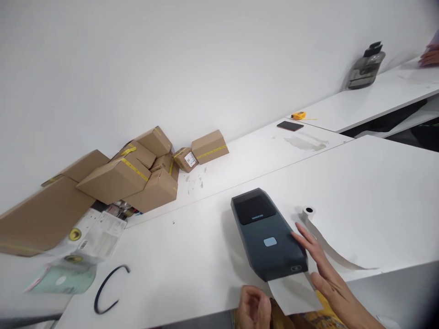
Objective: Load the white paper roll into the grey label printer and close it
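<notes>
A dark blue-grey label printer point(270, 235) with a pale button sits near the front edge of the white table. From its near end a blank strip of white label paper point(294, 293) sticks out and hangs past the edge. My right hand point(324, 269) lies along the printer's right side, fingers stretched out, fingertips at its casing. Left of the paper, my left hand point(254, 307) is curled closed at the table edge, with nothing visible in it. A small white paper roll point(308, 211) stands right of the printer, its loose tail trailing toward the table edge.
Several cardboard boxes point(116, 176) are piled at the left against the wall, beside plastic packets point(99, 233). A black headband-like loop point(99, 292) lies at front left. Farther back are a dark phone-like slab point(290, 125), a yellow tape measure point(299, 115), a water jug point(366, 68) and another person's hand point(430, 55).
</notes>
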Demonstrator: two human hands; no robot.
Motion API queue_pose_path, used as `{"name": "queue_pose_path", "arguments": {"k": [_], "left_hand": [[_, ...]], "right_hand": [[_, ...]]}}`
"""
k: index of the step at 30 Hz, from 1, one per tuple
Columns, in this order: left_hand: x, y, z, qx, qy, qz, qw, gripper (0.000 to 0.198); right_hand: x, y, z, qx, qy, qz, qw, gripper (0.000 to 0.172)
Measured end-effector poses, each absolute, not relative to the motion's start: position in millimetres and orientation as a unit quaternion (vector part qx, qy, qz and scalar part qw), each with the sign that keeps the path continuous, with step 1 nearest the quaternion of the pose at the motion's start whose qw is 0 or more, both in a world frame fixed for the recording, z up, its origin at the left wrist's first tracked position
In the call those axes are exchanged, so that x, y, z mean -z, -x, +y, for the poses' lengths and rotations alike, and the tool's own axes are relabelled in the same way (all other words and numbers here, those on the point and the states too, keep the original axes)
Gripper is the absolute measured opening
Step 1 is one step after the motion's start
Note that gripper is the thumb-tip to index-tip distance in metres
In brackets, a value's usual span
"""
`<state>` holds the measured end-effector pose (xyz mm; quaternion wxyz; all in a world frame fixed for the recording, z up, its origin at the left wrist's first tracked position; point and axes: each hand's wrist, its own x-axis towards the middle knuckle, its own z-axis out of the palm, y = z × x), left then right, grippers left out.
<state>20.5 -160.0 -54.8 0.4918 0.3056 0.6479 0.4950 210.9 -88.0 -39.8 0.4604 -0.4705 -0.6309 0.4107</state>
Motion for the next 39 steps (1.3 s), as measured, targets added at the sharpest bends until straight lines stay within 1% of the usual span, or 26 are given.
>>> {"name": "queue_pose_path", "arguments": {"k": [2,4,6,9,16,19,21,23,26,27,29,32,35,37,39], "left_hand": [[58.7,-26.4,-162.5,-0.441,-0.275,0.594,0.614,0.064],[53.1,-36.0,-156.0,-0.408,-0.249,0.558,0.679,0.066],[42.5,-43.7,-147.4,-0.399,-0.252,0.536,0.7,0.064],[31.3,-47.3,-142.2,-0.412,-0.276,0.52,0.695,0.062],[46.1,-43.0,-153.9,-0.411,-0.317,0.572,0.635,0.068],[42.7,-32.9,-153.9,-0.41,-0.342,0.604,0.592,0.067],[33.9,-21.0,-150.1,-0.444,-0.356,0.626,0.534,0.066],[22.5,-9.5,-144.1,-0.509,-0.361,0.636,0.454,0.066],[7.9,-4.2,-134.6,-0.585,-0.341,0.659,0.328,0.058],[4.9,-6.8,-131.8,-0.597,-0.335,0.664,0.3,0.055],[2.1,-16.4,-127.3,-0.609,-0.329,0.664,0.282,0.055],[3.2,-32.5,-122.7,-0.609,-0.345,0.636,0.325,0.063],[5.2,-40.6,-120.9,-0.596,-0.352,0.618,0.373,0.065],[5.7,-42.1,-121.3,-0.585,-0.35,0.622,0.385,0.064],[5.8,-43.0,-122.6,-0.584,-0.352,0.623,0.383,0.064]], "right_hand": [[32.5,-211.1,-89.3,-0.351,0.449,-0.689,0.449,0.06],[28.5,-210.2,-88.0,-0.304,0.433,-0.727,0.436,0.054],[27.4,-209.5,-85.9,-0.275,0.433,-0.745,0.426,0.051],[27.6,-210.0,-84.2,-0.254,0.432,-0.759,0.416,0.049],[26.8,-211.1,-80.5,-0.205,0.445,-0.763,0.42,0.044],[23.1,-208.0,-74.5,-0.17,0.448,-0.775,0.412,0.04],[20.3,-204.5,-70.2,-0.15,0.446,-0.783,0.408,0.039],[18.4,-200.2,-66.6,-0.125,0.45,-0.785,0.408,0.037],[17.2,-194.1,-62.8,-0.083,0.464,-0.78,0.412,0.034],[16.7,-192.6,-62.1,-0.071,0.469,-0.778,0.413,0.032],[15.4,-191.6,-62.0,-0.06,0.475,-0.774,0.414,0.03],[15.1,-195.5,-66.4,-0.098,0.475,-0.772,0.41,0.031],[23.5,-201.5,-74.7,-0.237,0.485,-0.73,0.42,0.04],[34.7,-202.5,-78.4,-0.337,0.508,-0.66,0.438,0.048],[47.4,-200.1,-79.1,-0.405,0.522,-0.599,0.452,0.055]]}}
